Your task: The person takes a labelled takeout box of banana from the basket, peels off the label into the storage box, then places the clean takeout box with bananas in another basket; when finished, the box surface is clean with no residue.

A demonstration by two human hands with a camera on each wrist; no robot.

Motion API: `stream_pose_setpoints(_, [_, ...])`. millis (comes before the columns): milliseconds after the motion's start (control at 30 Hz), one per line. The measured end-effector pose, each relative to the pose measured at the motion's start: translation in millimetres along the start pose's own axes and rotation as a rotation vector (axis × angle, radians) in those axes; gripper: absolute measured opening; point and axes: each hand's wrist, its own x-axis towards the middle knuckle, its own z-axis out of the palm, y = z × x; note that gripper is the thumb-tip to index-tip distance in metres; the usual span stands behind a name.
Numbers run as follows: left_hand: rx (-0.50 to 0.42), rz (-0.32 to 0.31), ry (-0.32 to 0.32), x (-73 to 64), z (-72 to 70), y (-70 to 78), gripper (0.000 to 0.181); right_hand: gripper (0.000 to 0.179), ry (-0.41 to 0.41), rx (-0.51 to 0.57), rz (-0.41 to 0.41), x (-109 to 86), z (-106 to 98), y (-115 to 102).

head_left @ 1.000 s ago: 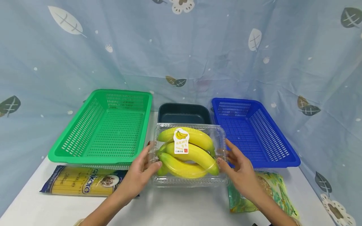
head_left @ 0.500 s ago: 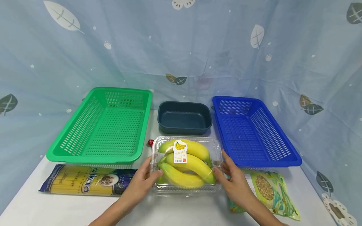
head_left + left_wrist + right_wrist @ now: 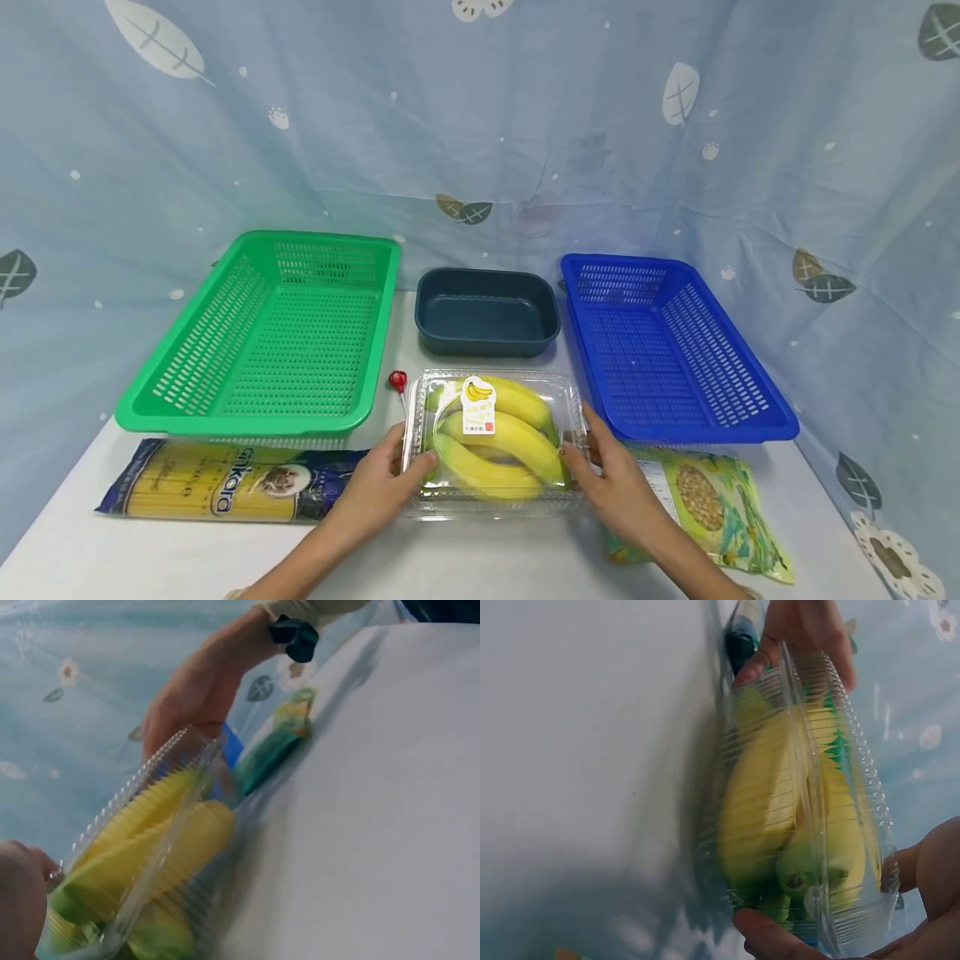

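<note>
A clear plastic clamshell box [image 3: 566,400] of yellow bananas [image 3: 517,429], with a white banana label [image 3: 477,408] on its lid, is between my two hands. My left hand [image 3: 386,475] grips its left end, thumb on the lid edge and fingers around the side. The right end is held the same way by my right hand [image 3: 611,475]. In the right wrist view the bananas [image 3: 761,802] show through the ribbed side, with right-hand fingers [image 3: 776,937] beneath the box. Whether the box touches the table is hard to tell.
A green basket [image 3: 378,358] stands at left, a blue basket [image 3: 588,358] at right, a dark teal tub [image 3: 487,346] between them. A spaghetti pack [image 3: 202,492] lies front left, a green-yellow bag [image 3: 738,517] front right. A red lollipop [image 3: 398,381] lies behind the box.
Both hands have brought the banana box down and nearer to me, mostly in the first half second. The dark tub's front and the red lollipop now show behind it.
</note>
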Motion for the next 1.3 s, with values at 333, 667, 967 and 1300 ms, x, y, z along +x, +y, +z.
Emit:
stream_pose_setpoints(333, [0.093,-0.012,-0.006,5.4,3.4,6.5,0.058,0.074,-0.022,0.011,-0.002,10.0,0,7])
stream_pose_setpoints(667, [0.116,-0.048,-0.002,7.0,2.1,9.3,0.071,0.078,-0.063,-0.161,-0.046,12.0,0,0])
stream_pose_setpoints(967, [0.158,-0.065,0.007,9.0,-0.9,11.6,0.063,0.058,0.071,-0.598,-0.390,1.2,-1,-50])
stream_pose_setpoints(1300, [0.157,-0.050,0.023,9.8,-0.1,7.3,0.061,0.031,-0.084,-0.603,-0.680,58.9,1,-91])
